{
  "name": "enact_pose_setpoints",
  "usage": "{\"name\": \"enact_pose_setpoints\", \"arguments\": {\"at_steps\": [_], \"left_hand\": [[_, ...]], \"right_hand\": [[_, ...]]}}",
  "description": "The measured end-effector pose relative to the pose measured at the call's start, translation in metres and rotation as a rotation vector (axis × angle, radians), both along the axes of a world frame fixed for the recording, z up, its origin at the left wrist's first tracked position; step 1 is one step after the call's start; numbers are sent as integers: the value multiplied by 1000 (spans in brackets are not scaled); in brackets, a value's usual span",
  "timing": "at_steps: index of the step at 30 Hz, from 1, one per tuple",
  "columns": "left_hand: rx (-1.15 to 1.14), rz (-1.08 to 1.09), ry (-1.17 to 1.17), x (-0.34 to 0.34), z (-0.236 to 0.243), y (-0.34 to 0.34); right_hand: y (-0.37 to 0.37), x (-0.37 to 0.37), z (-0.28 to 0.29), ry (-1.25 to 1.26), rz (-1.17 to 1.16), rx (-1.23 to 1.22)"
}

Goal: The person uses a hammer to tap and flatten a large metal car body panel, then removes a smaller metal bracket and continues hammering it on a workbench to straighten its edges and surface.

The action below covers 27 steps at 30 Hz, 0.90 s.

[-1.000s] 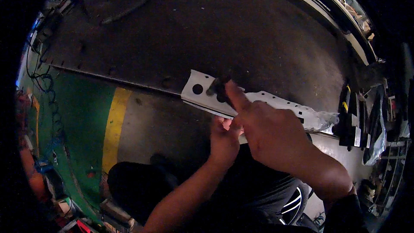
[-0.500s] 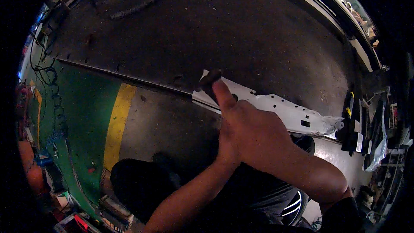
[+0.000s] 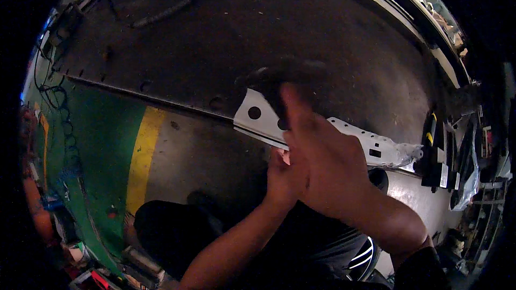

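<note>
dark table [image 3: 215, 59], white perforated panel [image 3: 269, 120] along its near edge; right hand [image 3: 329, 164], clenched; left hand [image 3: 282, 180], half hidden at the panel's rim, grip impossible to tell; dark blurred tool [image 3: 276, 95], in the right hand's grasp: misdirected, it could strike the left hand or jolt a loosely supported panel.

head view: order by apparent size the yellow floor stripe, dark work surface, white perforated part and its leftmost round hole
1. Dark work surface
2. White perforated part, partly hidden
3. Yellow floor stripe
4. Leftmost round hole
</note>
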<state>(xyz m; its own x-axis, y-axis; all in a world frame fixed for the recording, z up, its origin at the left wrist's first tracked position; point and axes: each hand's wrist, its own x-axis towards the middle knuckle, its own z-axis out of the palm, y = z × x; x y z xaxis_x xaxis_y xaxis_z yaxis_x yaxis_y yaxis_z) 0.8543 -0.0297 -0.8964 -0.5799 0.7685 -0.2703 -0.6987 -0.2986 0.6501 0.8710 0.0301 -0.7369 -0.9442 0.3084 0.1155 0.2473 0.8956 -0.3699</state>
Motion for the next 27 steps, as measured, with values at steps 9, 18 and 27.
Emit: {"name": "enact_pose_setpoints", "arguments": {"at_steps": [9,18,27], "left_hand": [[-57,34,-42,3,-3,1],[-65,4,40,4,-9,5],[-49,-2,79,2,-9,3]], "right_hand": [[21,30,20,18,-40,7],[9,65,-4,-311,-164,-71],[13,63,-1,-135,-132,60]]}}
